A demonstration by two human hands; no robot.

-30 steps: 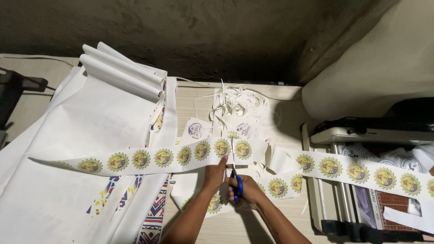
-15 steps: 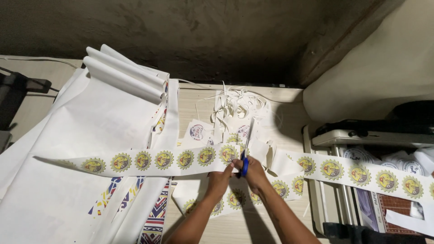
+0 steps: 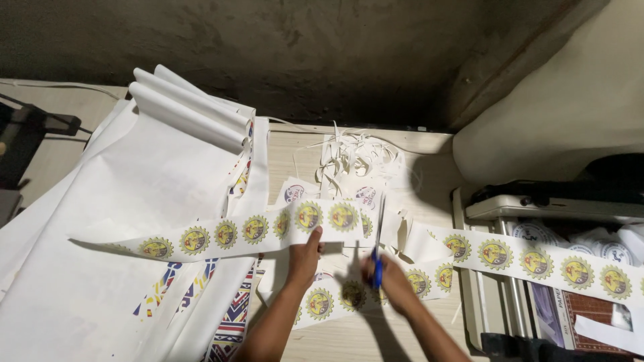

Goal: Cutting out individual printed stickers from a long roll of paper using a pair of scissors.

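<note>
We see the left hand point(image 3: 305, 253) pinching the long white paper strip of round yellow stickers point(image 3: 268, 230), fingers closed on its lower edge, holding it above the pale wooden tabletop point(image 3: 429, 194). The right hand point(image 3: 389, 278) grips blue-handled scissors point(image 3: 378, 241) (blades pointing up, slicing the strip). White paper offcuts point(image 3: 352, 157) lie beyond, rolled white sheets point(image 3: 188, 110) left.

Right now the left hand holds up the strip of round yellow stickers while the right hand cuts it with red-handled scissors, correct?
Not quite: the scissors have blue handles, not red, as the head view shows. The left hand does hold up the sticker strip, and the right hand works the scissors.
</note>
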